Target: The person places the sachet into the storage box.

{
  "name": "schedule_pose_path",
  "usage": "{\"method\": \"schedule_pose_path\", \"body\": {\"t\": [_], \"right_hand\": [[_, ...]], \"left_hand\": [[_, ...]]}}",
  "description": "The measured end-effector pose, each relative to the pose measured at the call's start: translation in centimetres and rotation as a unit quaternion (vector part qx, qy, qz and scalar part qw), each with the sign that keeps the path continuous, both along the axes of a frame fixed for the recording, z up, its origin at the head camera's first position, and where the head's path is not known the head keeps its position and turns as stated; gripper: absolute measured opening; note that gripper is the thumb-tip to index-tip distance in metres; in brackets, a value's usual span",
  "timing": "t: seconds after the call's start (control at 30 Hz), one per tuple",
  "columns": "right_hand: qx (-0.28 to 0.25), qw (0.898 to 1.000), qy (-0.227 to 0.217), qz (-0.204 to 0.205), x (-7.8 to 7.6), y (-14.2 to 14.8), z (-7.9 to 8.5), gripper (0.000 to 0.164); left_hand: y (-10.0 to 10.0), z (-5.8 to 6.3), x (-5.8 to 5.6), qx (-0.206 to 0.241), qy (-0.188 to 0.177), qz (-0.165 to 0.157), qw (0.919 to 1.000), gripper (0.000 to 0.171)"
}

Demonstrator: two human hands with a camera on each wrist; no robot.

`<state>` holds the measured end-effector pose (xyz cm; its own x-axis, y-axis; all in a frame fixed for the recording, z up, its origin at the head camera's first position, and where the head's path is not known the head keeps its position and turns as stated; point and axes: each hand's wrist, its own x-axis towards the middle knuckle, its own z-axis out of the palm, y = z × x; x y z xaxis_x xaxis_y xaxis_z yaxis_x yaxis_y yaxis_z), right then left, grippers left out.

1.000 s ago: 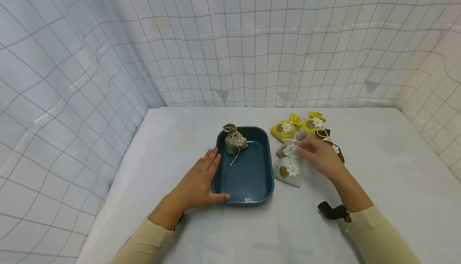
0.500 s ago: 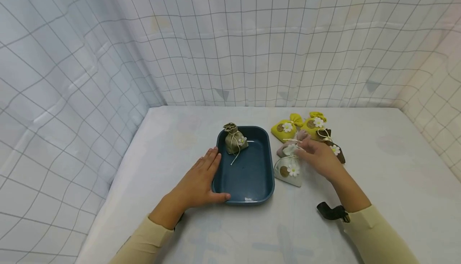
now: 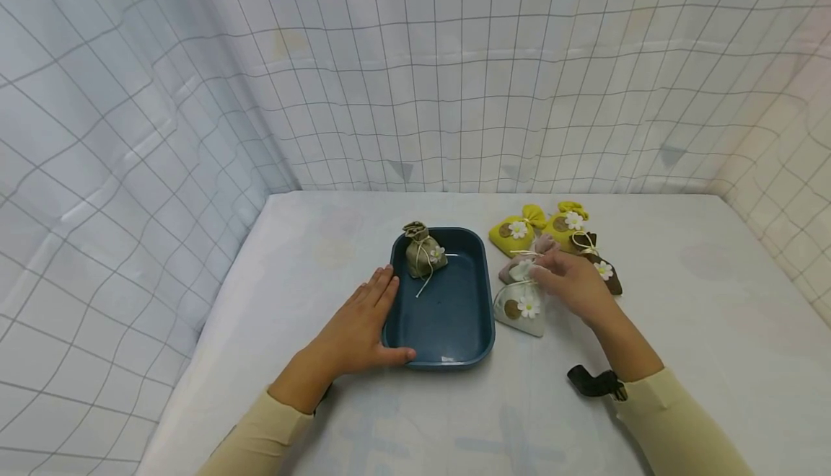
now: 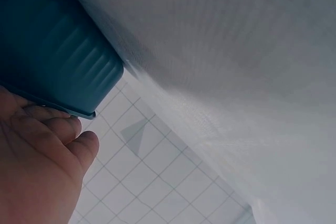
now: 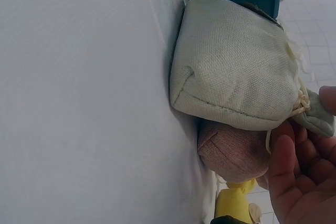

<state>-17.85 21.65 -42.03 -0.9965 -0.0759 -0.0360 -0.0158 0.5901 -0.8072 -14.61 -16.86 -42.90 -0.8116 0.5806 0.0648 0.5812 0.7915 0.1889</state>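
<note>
White pouch (image 3: 519, 299) at your right hand (image 3: 578, 288), its neck pinched between thumb and fingers.
Its body lies on the table (image 3: 571, 418), left of your right palm and nearer to you than your right fingertips; its long axis runs from that pinched neck back toward you. Your right hand is the nearer one: the blue tray (image 3: 448, 321) stands between the pouch and your left hand (image 3: 357, 332), which rests along the tray's left side, thumb spread wide from nearly straight fingers. Whether pouch and tray touch, you cannot tell.
</note>
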Motion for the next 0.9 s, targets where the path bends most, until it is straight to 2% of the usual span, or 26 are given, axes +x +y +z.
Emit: {"method": "schedule_pose_path", "body": {"t": [0.6, 0.9], "right_hand": [[-0.042, 0.999, 0.005, -0.030, -0.09, -0.53, -0.62, 0.028], [-0.058, 0.998, 0.025, -0.029, 0.25, -0.83, -0.27, 0.030]], "left_hand": [[-0.05, -0.08, -0.06, 0.000, 0.001, 0.000, 1.0000, 0.119], [-0.12, -0.22, -0.11, 0.001, 0.006, -0.001, 1.0000, 0.120]]}}
